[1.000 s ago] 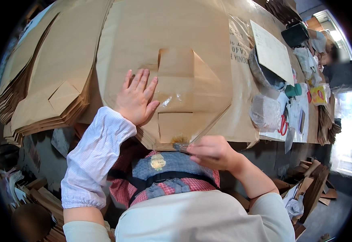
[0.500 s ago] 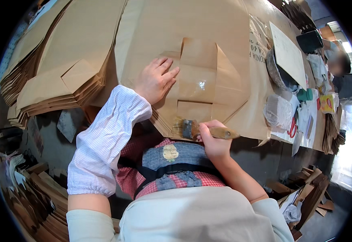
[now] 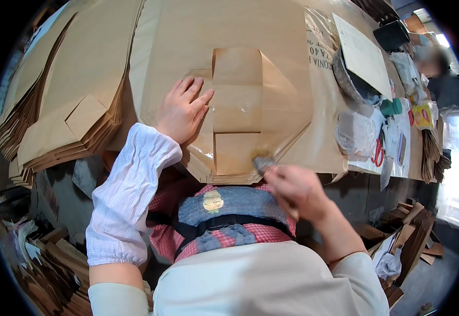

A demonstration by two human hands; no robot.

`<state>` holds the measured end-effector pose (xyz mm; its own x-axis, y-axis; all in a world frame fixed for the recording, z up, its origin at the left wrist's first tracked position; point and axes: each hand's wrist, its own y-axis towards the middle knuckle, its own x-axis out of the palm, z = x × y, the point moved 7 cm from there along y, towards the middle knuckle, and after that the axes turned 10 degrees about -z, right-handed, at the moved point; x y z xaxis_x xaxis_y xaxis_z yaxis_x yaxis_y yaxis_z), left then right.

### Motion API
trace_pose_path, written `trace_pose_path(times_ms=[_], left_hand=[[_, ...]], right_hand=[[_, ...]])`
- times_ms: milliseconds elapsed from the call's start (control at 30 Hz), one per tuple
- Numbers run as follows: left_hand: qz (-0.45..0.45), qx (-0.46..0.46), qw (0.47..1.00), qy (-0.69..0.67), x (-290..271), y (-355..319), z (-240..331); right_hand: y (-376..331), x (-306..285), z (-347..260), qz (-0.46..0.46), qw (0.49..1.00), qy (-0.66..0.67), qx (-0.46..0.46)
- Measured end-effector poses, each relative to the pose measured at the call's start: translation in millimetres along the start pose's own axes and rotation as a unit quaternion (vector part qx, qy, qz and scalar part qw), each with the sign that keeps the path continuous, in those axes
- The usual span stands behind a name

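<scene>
Brush now at bag's near flap, right hand grip clenched on it, left hand flat, released, pressing paper bag.

Paper-covered table, brown bag stacks

The big bag on the table is brown paper, dull and smooth, with sharp folds. Its folded bottom flaps are the same paper, and a wet shiny patch shows on them. The pile of bags next to it is brown paper too, with thin layered edges. The brush has soft, greyish bristles. The sleeve cover on the left arm is thin white cloth with a fine checked weave. The apron is blue denim cloth over red checked cloth. The bowl looks like dull grey metal. The scissors have shiny red plastic handles. The wrap by them is clear crinkly plastic.
</scene>
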<state>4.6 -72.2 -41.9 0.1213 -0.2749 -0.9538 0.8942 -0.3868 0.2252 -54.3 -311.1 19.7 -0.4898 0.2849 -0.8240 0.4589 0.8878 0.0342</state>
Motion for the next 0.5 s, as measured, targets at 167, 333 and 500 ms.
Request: trace_pose_path(times_ms=[167, 333, 500], left_hand=[[-0.013, -0.017, 0.999, -0.032, 2.4, -1.3, 4.2], [-0.036, -0.036, 0.998, -0.022, -8.0, -1.3, 2.1], [-0.049, -0.033, 0.998, -0.029, -6.7, 9.2, 5.6]], right_hand=[[9.4, 10.1, -10.1, -0.008, 0.982, 0.169, -0.085], [36.1, -91.5, 52.9, 0.124, 0.969, 0.192, 0.095], [91.4, -83.1, 154.7, 0.183, 0.867, 0.381, 0.263]])
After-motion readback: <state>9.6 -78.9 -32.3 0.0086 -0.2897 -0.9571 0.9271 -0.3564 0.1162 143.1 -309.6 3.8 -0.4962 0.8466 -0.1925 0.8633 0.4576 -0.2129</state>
